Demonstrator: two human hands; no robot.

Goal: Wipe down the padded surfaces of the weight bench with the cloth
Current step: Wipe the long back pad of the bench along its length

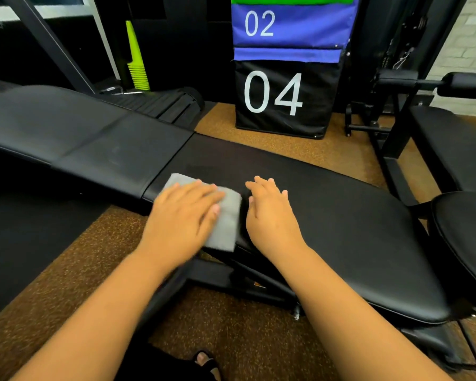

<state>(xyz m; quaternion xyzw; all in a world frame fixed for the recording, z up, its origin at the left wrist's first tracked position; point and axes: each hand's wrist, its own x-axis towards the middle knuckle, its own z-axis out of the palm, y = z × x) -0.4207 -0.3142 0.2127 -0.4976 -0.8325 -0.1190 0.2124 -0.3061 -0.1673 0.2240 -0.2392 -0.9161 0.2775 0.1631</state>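
The left hand (186, 213) is pressing flat, straight fingers (204, 192) on the grey folded cloth (227, 218), lying at nine o'clock on the weight bench's long pad (341, 215). The right hand (270, 213) is resting open beside it. The cloth is probably soft and light, best driven by palm pressure.

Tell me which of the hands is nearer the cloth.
Left. The left hand lies flat on the cloth, pressing it to the bench. The right hand rests on the pad just right of it.
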